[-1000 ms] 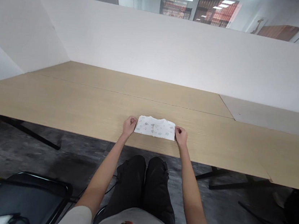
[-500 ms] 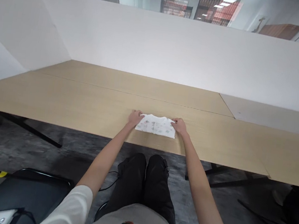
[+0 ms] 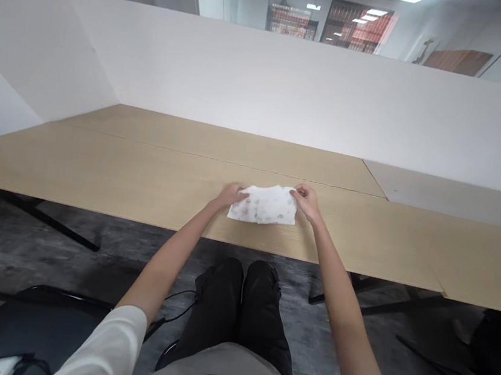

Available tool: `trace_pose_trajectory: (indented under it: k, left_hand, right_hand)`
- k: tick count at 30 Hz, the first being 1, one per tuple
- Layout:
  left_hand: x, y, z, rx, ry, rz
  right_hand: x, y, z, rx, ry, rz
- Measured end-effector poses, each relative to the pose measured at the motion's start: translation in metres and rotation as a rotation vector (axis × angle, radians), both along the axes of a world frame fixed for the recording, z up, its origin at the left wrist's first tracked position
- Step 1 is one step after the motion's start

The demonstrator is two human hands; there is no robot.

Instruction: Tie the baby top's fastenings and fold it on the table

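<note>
Two far corners of a white printed cloth point(image 3: 266, 206) pinched, left hand point(image 3: 230, 194) and right hand point(image 3: 307, 201) | it's just inside the near edge of the table point(image 3: 133, 176) | tons of table both sides, wall point(image 3: 246, 77) out back

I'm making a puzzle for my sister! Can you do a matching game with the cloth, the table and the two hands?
Things:
1. cloth
2. left hand
3. table
4. right hand

Places and colours:
A. at the cloth's right end
B. white with small printed marks
C. at the cloth's left end
D. light brown

Right pairs: 1-B, 2-C, 3-D, 4-A
</note>
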State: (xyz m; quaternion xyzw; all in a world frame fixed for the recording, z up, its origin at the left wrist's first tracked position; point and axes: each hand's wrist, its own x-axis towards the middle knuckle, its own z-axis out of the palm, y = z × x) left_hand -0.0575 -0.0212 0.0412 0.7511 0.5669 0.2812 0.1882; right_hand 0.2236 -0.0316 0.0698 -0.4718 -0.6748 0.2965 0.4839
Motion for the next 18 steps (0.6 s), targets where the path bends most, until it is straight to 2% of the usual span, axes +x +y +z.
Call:
trace_pose_trajectory:
  k: [3,7,9,11,13,14,16,18]
  left_hand:
    - [-0.007,-0.005,0.039,0.190,-0.231,0.048]
    - [-0.015,-0.022,0.109,0.430,-0.240,0.013]
    - [-0.020,-0.030,0.138,0.519,-0.254,0.004]
    - [-0.024,-0.033,0.158,0.550,-0.232,-0.011]
    - [-0.026,-0.028,0.163,0.526,-0.149,-0.047]
    - [-0.026,-0.023,0.160,0.500,-0.086,-0.072]
    - [-0.024,-0.010,0.141,0.427,0.058,-0.128]
    - [-0.017,0.005,0.110,0.329,0.195,-0.162]
  right_hand:
    - [0.011,-0.011,0.040,0.121,0.126,-0.016]
    - [0.031,-0.033,0.099,0.357,0.116,-0.049]
    - [0.041,-0.042,0.123,0.411,0.095,-0.052]
    - [0.050,-0.045,0.135,0.408,0.063,-0.035]
    - [0.058,-0.038,0.133,0.360,-0.003,-0.018]
    - [0.061,-0.031,0.127,0.320,-0.059,-0.017]
    - [0.066,-0.014,0.106,0.198,-0.223,-0.037]
    - [0.066,0.006,0.078,0.018,-0.445,-0.088]
